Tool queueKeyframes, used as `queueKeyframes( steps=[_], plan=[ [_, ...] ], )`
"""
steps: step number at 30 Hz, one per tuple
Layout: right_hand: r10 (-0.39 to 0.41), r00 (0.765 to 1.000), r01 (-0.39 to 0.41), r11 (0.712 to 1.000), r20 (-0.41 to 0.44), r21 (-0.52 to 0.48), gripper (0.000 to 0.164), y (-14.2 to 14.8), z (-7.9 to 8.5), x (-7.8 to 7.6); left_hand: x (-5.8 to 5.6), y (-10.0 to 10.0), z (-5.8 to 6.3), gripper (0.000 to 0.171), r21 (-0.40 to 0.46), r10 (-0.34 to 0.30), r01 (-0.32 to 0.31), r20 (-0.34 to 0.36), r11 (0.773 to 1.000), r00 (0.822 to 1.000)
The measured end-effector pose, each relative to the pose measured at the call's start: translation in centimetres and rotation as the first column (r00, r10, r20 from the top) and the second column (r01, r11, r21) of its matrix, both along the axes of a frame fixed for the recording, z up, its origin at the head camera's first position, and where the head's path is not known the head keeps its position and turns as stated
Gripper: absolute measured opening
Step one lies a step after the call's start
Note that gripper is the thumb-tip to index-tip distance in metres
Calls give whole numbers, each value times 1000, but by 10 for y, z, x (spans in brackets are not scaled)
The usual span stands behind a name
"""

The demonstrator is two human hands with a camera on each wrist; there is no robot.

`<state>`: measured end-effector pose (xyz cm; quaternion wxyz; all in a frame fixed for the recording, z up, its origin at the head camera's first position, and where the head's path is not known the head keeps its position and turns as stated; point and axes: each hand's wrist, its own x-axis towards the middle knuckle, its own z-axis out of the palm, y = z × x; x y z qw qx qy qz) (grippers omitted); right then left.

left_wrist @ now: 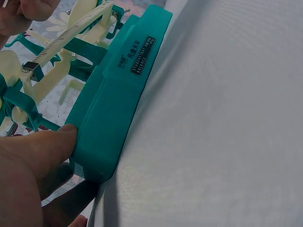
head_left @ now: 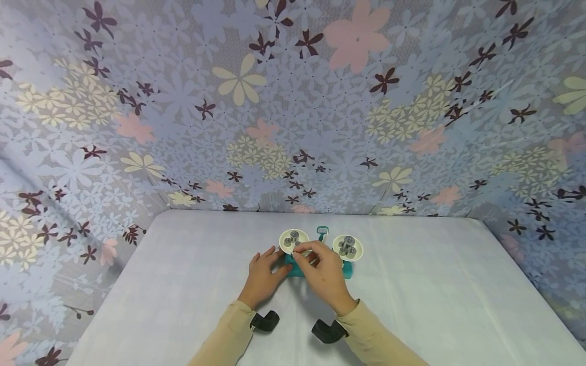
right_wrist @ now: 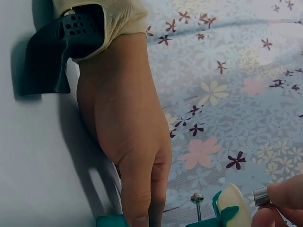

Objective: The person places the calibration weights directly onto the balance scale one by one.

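Note:
A teal tray balance stands on the table with two cream pans. Several metal weights sit in the left pan, and several more in the right pan. With thumb and fingers, my left hand grips the left end of the base. Over the left pan's near side, my right hand pinches a small cylindrical metal weight between thumb and fingertip. The graduated beam carries a dark slider.
A pale cloth covers the table. Flower-patterned fabric rises behind the table and along its sides. Black wrist cameras hang beneath both sleeves. The balance's teal pointer frame stands up between the pans.

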<state>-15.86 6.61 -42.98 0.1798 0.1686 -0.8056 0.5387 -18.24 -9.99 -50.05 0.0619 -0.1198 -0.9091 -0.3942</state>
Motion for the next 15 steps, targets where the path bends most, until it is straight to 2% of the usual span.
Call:
queueKeyframes(
  steps=[9,15],
  plan=[
    [-23,1000,23,999,-17,23,6,-3,-1,-4,-1,0,-1,50,2,-2,2,-11,1000,1000],
    [-31,997,35,998,-69,55,6,-4,-2,-7,-1,0,-1,51,7,-6,6,-14,1000,1000]
  ],
)
